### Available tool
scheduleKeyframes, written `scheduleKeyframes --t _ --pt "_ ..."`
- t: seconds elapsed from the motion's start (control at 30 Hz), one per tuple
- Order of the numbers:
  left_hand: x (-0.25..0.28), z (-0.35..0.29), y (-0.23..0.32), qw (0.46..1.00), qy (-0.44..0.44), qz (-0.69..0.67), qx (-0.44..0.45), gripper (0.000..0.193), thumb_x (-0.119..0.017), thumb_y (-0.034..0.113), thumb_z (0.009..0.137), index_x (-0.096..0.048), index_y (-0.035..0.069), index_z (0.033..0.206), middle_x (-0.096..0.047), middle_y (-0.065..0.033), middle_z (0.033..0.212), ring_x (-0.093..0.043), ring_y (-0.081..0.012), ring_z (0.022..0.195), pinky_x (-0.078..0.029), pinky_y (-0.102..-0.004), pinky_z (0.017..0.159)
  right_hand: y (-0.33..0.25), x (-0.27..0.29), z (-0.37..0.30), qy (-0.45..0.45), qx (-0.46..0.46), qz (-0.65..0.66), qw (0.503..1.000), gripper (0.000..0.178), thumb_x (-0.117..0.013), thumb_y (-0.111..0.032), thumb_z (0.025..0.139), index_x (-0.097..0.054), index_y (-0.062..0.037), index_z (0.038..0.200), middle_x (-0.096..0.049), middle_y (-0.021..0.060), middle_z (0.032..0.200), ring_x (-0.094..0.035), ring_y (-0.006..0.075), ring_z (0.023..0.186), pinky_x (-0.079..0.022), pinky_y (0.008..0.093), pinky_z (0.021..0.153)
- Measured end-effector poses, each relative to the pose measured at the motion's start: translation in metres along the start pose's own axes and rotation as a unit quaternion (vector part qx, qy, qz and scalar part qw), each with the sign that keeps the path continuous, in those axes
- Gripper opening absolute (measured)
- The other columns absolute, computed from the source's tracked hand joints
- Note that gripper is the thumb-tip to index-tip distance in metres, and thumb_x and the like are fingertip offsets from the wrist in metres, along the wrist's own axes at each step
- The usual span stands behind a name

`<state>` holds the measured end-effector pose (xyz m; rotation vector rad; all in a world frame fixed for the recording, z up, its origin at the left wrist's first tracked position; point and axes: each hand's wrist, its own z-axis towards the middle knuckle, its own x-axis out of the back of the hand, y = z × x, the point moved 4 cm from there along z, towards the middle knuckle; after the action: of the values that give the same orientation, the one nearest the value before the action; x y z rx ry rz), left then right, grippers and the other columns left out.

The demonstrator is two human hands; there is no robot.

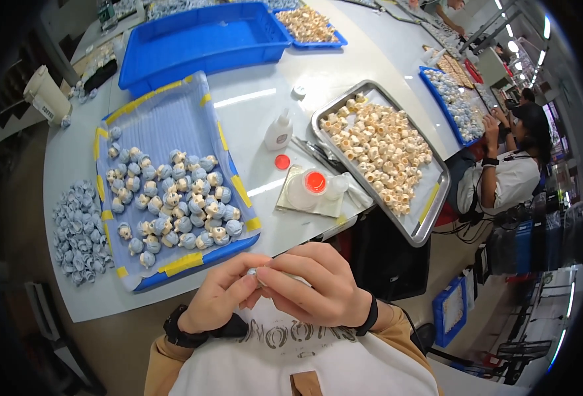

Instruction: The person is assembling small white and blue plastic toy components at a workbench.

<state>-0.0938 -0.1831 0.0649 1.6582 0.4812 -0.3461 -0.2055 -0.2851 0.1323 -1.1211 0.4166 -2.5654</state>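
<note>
My left hand (222,297) and my right hand (321,284) meet in front of my chest, above the near table edge. Both are closed, fingertips pinched around a small light-blue piece (254,272). Most of that piece is covered by the fingers, so its full shape does not show. Just beyond my left hand lies a cloth-lined tray (159,99) edged with yellow tape. Spread over its near half are many small doll heads (186,204), cream with light-blue hair. Loose light-blue hair pieces (79,231) are heaped left of the tray.
A metal tray (430,218) of cream hollow pieces (377,148) sits to the right. Between the trays stand a white squeeze bottle (279,131), a jar with red contents (314,182) and a red cap (282,162). Farther off are a blue bin (199,43) and a seated person (513,171).
</note>
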Motion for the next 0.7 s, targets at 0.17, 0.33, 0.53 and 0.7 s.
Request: scheduleKeyframes --t 0.17,0.33,0.53,0.7 --pt "0.004 -0.002 -0.001 1.000 0.019 -0.002 -0.005 0.029 -0.042 0.016 0.098 -0.048 -0.001 0.121 -0.060 -0.0062 0.087 -0.046 -0.0064 0.063 -0.037 -0.0192 0.056 -0.007 0.001 0.002 0.012 -0.023 -0.001 1.000 0.036 -0.072 -0.003 0.061 -0.064 -0.0027 0.096 -0.062 0.0076 0.093 -0.060 0.0233 0.078 -0.048 0.0322 0.066" --pt "0.005 -0.006 0.000 0.999 0.050 0.006 0.014 0.031 -0.048 0.023 0.096 -0.051 -0.001 0.115 -0.059 -0.0046 0.083 -0.048 -0.0061 0.063 -0.037 -0.0192 0.054 -0.013 -0.002 -0.002 0.041 -0.015 -0.035 0.998 0.032 -0.068 -0.008 0.064 -0.062 -0.0001 0.094 -0.062 0.0085 0.093 -0.060 0.0218 0.078 -0.048 0.0309 0.067" --pt "-0.005 0.000 0.003 0.980 0.177 0.071 -0.060 0.022 -0.045 0.017 0.092 -0.053 -0.001 0.103 -0.055 -0.0021 0.090 -0.050 -0.0062 0.079 -0.040 -0.0195 0.067 -0.010 -0.006 -0.012 0.106 -0.005 -0.067 0.992 0.009 -0.058 -0.009 0.069 -0.053 -0.0044 0.074 -0.049 0.0035 0.072 -0.050 0.0184 0.069 -0.041 0.0282 0.066" --pt "-0.011 0.004 -0.003 0.981 0.153 0.102 -0.057 0.023 -0.043 0.018 0.091 -0.051 0.000 0.104 -0.052 -0.0017 0.096 -0.051 -0.0080 0.091 -0.040 -0.0219 0.079 -0.010 0.000 -0.025 0.128 -0.015 -0.109 0.986 0.010 -0.058 -0.011 0.069 -0.053 -0.0032 0.073 -0.052 0.0036 0.071 -0.050 0.0181 0.071 -0.041 0.0282 0.066"
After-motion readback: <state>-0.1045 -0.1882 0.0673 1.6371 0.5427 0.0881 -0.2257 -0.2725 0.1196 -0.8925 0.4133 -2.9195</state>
